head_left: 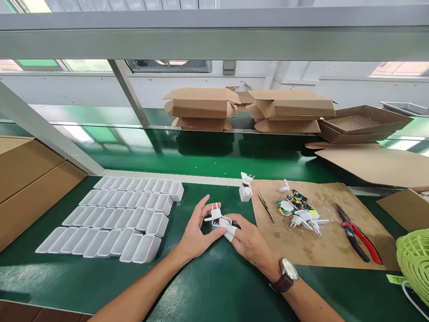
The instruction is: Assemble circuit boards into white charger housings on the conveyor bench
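Between my hands is a white plug charger (pixel 221 222), its case uncovered at the top and its pronged plug piece standing up at the left. My left hand (pixel 198 228) holds its left side, thumb on the front and fingers partly hidden behind the plug piece. My right hand (pixel 250 237) grips the right side, with white covers on some fingertips. Another charger (pixel 246 191) stands upright just beyond, its pronged top tilted. On the left, rows of open white cases (pixel 110 214) are lined up on the green table (pixel 197 286).
A brown board (pixel 268 250) at right carries tweezers (pixel 265 206), red-black pliers (pixel 358 235), circuit boards (pixel 296 201) and white plug pieces (pixel 306 220). A green basket (pixel 414 264) sits at far right. Cardboard boxes (pixel 201 105) line the back; a metal beam (pixel 214 42) crosses above.
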Action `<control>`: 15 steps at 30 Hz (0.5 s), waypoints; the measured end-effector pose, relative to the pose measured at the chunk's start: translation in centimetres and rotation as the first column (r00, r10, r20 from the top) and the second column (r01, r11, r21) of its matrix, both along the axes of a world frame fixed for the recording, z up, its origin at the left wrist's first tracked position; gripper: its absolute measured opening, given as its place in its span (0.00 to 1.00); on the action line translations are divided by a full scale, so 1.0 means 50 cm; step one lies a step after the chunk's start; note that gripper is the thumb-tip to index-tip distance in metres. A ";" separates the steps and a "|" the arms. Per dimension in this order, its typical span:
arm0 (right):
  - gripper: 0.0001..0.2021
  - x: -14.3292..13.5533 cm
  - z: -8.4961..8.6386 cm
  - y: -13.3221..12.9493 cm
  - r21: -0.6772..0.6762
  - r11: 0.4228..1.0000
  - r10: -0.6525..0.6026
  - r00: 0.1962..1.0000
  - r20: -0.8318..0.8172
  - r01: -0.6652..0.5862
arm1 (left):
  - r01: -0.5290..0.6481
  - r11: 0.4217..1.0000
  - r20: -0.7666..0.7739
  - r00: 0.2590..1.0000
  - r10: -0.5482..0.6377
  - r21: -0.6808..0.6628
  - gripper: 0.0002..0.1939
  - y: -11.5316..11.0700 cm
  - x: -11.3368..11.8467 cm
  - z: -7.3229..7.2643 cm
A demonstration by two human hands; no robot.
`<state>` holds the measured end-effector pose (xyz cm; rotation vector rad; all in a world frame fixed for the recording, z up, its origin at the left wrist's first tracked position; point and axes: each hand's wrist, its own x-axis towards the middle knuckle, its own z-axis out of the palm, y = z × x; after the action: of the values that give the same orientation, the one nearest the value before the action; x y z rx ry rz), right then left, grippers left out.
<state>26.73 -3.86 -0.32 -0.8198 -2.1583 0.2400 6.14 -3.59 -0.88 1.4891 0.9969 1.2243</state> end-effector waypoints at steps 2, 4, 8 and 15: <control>0.23 0.003 -0.002 0.000 0.034 0.999 -0.021 0.999 -0.024 0.022 | 0.004 0.999 0.003 1.000 -0.004 0.052 0.47 -0.001 -0.002 0.000; 0.23 0.004 -0.002 -0.001 0.023 0.999 -0.025 0.999 -0.024 0.026 | 0.020 0.994 -0.006 1.000 -0.020 0.108 0.50 -0.003 -0.002 0.000; 0.20 0.002 -0.003 -0.001 -0.077 0.997 0.017 1.000 0.023 -0.015 | -0.013 0.988 -0.097 0.995 0.028 0.154 0.42 -0.008 0.001 -0.003; 0.17 0.002 -0.015 -0.003 -0.018 0.999 -0.028 0.999 -0.027 0.027 | -0.057 0.981 -0.169 0.982 0.089 0.184 0.29 -0.014 0.003 -0.012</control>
<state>26.80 -3.99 -1.08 -0.8507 -2.1210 0.2550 6.27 -4.30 -1.50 1.7383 1.0904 1.2777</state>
